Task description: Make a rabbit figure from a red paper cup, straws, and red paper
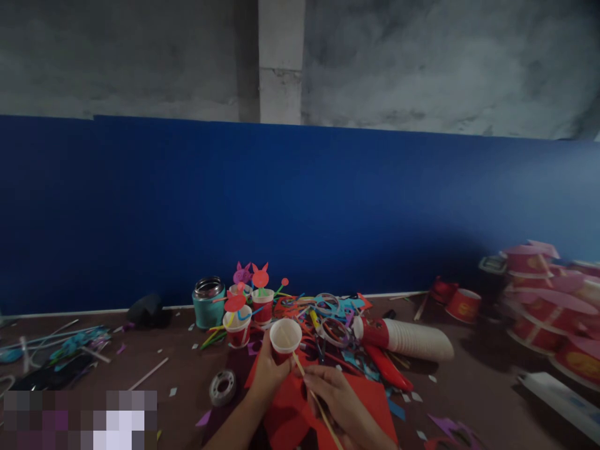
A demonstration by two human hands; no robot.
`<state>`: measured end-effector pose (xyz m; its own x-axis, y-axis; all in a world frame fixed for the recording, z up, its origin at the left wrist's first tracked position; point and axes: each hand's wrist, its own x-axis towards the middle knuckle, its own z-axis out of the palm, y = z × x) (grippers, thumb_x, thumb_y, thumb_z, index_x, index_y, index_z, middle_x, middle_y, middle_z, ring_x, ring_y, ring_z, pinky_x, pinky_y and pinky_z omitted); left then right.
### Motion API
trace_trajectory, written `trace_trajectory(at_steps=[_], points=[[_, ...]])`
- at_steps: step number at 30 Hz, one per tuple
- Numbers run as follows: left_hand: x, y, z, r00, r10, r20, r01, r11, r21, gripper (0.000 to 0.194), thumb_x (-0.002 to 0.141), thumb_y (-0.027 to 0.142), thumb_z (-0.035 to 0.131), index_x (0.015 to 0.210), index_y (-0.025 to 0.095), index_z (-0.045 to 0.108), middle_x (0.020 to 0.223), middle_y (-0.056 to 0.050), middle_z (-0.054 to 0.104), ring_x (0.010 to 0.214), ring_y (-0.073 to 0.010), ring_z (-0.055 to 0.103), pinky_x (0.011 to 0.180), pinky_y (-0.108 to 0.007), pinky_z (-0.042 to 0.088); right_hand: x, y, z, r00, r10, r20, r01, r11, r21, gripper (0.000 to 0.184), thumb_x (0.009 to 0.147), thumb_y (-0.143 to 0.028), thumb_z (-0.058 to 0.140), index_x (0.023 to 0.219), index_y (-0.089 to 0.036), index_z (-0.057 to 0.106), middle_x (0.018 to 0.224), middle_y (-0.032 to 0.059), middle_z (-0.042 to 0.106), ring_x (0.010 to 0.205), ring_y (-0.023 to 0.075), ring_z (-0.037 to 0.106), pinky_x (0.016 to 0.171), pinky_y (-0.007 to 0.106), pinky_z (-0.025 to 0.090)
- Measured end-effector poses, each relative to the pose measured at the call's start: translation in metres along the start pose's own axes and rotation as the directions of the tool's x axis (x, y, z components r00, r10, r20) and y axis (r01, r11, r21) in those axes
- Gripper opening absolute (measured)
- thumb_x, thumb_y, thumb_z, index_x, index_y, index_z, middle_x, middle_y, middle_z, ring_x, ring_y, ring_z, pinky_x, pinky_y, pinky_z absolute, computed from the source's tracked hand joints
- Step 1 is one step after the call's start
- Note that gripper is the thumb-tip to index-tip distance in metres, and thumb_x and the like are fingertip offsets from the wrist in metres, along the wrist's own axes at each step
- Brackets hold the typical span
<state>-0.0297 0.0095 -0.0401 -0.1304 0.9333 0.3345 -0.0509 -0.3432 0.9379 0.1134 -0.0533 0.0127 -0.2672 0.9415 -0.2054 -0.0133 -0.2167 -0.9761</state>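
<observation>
My left hand (273, 364) is closed around a red paper cup (285, 335), whose pale open mouth tilts toward me. In my right hand (332, 389) is a thin wooden stick (323, 417), pinched between the fingers. Its upper end meets the cup near the rim; I cannot tell whether it goes through the wall. Red paper sheets (290, 412) lie under both hands. Just behind the cup stand decorated paper cups (238, 330) with straws and cut-paper animal shapes.
A roll of tape (223, 387) lies to the left, with a teal jar (209, 304) behind it. Stacked paper cups (415, 339) rest on their side at right. Coloured straws and scraps (335, 312) pile up behind my hands. Finished-looking red cup pieces (539, 312) crowd the far right, before a blue wall panel (300, 206).
</observation>
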Motion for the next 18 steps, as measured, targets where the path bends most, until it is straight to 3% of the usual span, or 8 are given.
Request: trace_trajectory(at_steps=[10,18], points=[[0.000,0.002,0.001,0.998,-0.050,0.026,0.051,0.998,-0.041,0.063,0.054,0.014,0.066,0.116,0.020,0.053,0.091,-0.003,0.068,0.089,-0.0225,0.063,0.080,-0.033,0.051,0.002,0.006,0.001,0.999,-0.041,0.016,0.041,0.998,0.048,0.032,0.073,-0.048,0.061,0.069,-0.017,0.057,0.041,-0.0067,0.047,0.031,0.0036,0.028,0.035,0.019,0.011],[-0.003,0.013,0.004,0.991,-0.113,0.071,0.117,0.992,-0.055,0.065,0.051,0.012,0.058,0.115,0.022,0.054,0.105,-0.003,0.067,0.096,-0.0214,0.061,0.081,-0.030,0.050,0.002,0.003,0.013,0.996,-0.075,-0.038,0.080,0.987,0.141,0.038,0.063,-0.051,0.068,0.060,-0.016,0.055,0.039,-0.0073,0.042,0.035,0.0033,0.028,0.038,0.018,0.016]])
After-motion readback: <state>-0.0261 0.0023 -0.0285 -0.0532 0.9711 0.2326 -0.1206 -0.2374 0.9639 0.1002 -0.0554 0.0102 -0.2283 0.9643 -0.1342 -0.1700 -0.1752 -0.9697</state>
